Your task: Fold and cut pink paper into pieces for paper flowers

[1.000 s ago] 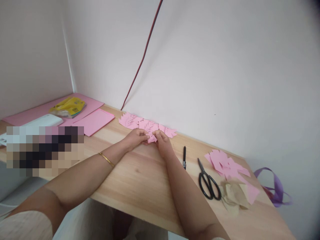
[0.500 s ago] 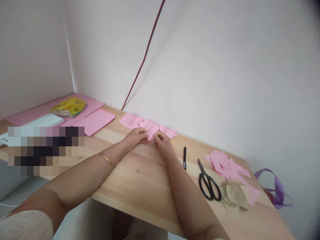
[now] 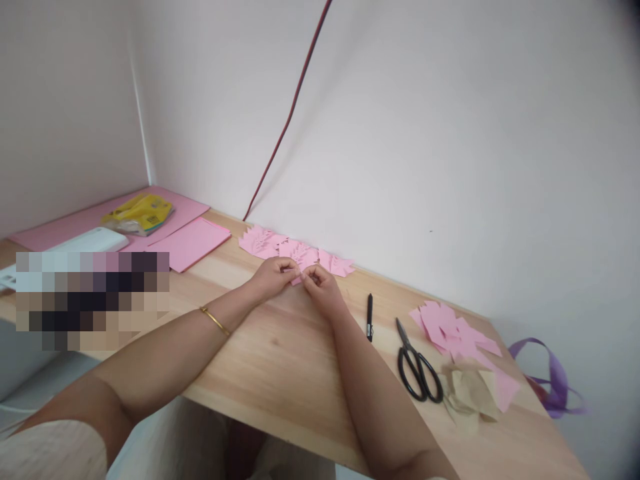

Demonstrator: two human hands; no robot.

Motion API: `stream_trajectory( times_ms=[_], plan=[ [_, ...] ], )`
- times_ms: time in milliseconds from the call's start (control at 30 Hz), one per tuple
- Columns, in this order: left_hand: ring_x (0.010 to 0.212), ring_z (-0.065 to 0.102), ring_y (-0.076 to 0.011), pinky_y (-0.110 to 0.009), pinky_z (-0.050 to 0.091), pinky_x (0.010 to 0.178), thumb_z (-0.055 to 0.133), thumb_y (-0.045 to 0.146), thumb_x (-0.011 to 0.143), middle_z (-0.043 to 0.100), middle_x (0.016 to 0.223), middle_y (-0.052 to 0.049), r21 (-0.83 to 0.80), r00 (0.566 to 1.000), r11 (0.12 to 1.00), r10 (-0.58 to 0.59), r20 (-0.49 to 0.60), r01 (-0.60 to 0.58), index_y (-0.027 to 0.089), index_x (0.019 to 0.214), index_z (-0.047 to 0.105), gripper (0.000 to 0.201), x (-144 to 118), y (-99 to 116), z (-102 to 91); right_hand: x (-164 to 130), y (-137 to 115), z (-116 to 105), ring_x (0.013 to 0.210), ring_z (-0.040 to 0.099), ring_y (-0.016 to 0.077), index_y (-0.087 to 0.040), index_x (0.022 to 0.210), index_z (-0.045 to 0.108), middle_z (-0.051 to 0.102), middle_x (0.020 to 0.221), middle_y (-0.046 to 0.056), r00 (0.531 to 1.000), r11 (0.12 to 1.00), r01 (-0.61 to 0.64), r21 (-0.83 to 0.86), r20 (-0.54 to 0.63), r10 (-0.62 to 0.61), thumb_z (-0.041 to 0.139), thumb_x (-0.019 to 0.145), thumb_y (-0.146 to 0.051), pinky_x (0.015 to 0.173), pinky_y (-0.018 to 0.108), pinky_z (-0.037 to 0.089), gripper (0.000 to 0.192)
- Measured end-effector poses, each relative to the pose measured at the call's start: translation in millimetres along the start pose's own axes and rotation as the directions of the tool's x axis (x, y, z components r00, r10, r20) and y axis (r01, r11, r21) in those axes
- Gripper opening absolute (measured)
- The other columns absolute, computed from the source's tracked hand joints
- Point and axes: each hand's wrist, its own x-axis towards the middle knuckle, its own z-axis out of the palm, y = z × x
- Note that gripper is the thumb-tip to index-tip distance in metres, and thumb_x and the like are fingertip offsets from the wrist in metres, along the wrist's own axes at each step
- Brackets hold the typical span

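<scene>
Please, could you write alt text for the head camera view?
A person's left hand and right hand pinch a small pink paper at a wooden table, near cut pink pieces along the wall. A pen and scissors lie to the right.

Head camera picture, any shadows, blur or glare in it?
Head view: faint shadow beside the dark red cable, no strong glare; head view, left: mosaic squares cover part of the table; head view, centre: small pink paper between left hand and right hand looks soft, fine detail lost.
</scene>
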Motion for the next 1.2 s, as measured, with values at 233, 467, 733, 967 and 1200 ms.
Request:
stream_trajectory(
  times_ms=[233, 467, 733, 967, 1200],
  plan=[
    [0.061, 0.053, -0.0122, -0.024, 0.04, 0.062, 0.06, 0.028, 0.067, 0.061, 0.061, -0.001, -0.161, 0.999, 0.986, -0.045, 0.013, 0.046, 0.015, 0.063, 0.061, 0.014, 0.2, -3.1, 2.5, -0.8, -3.2, 0.1, 0.064, 0.043, 0.0124, -0.02, 0.073, 0.051, 0.046, 0.068, -0.002, 1.0, 1.0, -0.002, -0.016, -0.001, 0.002, 0.05, 0.081, -0.036, 0.06, 0.024, 0.036, 0.018],
    [0.057, 0.051, -0.0103, -0.023, 0.039, 0.059, 0.064, 0.027, 0.065, 0.059, 0.059, 0.0, -0.322, 0.995, 0.943, -0.096, -0.025, 0.083, 0.014, 0.06, 0.059, 0.015, 1.6, -7.4, 3.8, -1.6, -4.1, 0.0, 0.058, 0.04, 0.0117, -0.02, 0.077, 0.052, 0.044, 0.063, -0.003, 0.998, 0.996, -0.063, 0.067, 0.027, 0.061, 0.05, 0.082, -0.042, 0.057, 0.024, 0.034, 0.022],
    [0.057, 0.051, -0.0101, -0.024, 0.04, 0.058, 0.07, 0.025, 0.061, 0.057, 0.058, 0.0, -0.572, 0.983, 0.799, -0.166, 0.083, 0.183, 0.013, 0.06, 0.058, 0.017, 2.2, -13.2, 9.0, -0.5, -0.2, -1.1, 0.062, 0.043, 0.012, -0.02, 0.073, 0.051, 0.046, 0.066, -0.003, 0.999, 0.995, -0.036, 0.095, 0.031, 0.033, 0.052, 0.081, -0.041, 0.061, 0.025, 0.036, 0.022],
    [0.057, 0.052, -0.0104, -0.024, 0.04, 0.059, 0.07, 0.026, 0.063, 0.059, 0.058, 0.0, -0.539, 0.988, 0.829, -0.142, 0.053, 0.148, 0.013, 0.061, 0.058, 0.018, 1.9, -10.1, 7.3, -1.9, -2.6, 0.3, 0.061, 0.044, 0.0121, -0.021, 0.075, 0.051, 0.048, 0.065, -0.002, 0.996, 0.984, -0.09, 0.154, 0.038, 0.085, 0.051, 0.082, -0.045, 0.061, 0.025, 0.037, 0.025],
    [0.057, 0.053, -0.0111, -0.025, 0.041, 0.059, 0.069, 0.024, 0.063, 0.059, 0.056, -0.001, -0.555, 0.988, 0.817, -0.132, 0.082, 0.156, 0.013, 0.058, 0.058, 0.017, 0.6, -10.7, 9.4, 0.0, -3.4, -1.9, 0.062, 0.041, 0.0116, -0.02, 0.072, 0.052, 0.046, 0.066, -0.003, 0.999, 0.994, -0.045, 0.102, 0.03, 0.042, 0.054, 0.08, -0.039, 0.061, 0.025, 0.034, 0.021]
  ],
)
